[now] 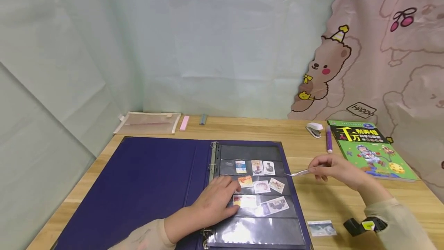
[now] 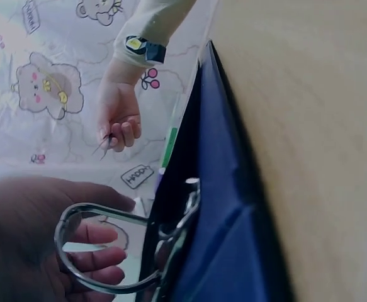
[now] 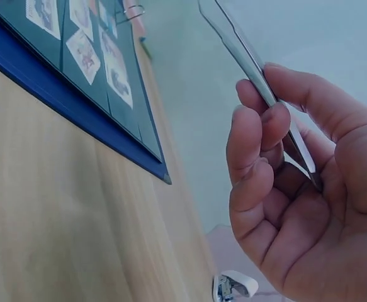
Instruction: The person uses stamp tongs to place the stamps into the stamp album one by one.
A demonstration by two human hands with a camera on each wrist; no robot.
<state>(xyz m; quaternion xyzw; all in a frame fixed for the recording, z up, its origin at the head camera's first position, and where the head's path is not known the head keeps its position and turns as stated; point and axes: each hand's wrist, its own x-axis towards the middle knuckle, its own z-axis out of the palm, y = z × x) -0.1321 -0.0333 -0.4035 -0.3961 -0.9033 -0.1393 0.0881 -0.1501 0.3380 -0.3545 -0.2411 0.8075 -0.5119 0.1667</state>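
Note:
A navy ring-bound stamp album (image 1: 149,188) lies spread on the table. Its black page (image 1: 256,230) has clear strips with several stamps (image 1: 241,166) tucked in them; some sit tilted. My left hand (image 1: 215,200) rests on the page's left part, fingers relaxed, covering parts of the middle rows. One metal binder ring (image 2: 58,242) shows in front of that hand in the left wrist view. Between thumb and fingers, my right hand (image 1: 336,169) holds metal tweezers (image 3: 243,55), tips apart and bare. Those tips point left, at the page's right edge near the second and third rows.
A loose stamp (image 1: 322,228) lies on the table right of the album, near my right wrist. Behind stand a stapler (image 1: 315,129), a purple marker (image 1: 329,140) and a green book (image 1: 378,155). At the back left are a zip pouch (image 1: 149,123) and a pink strip (image 1: 184,122).

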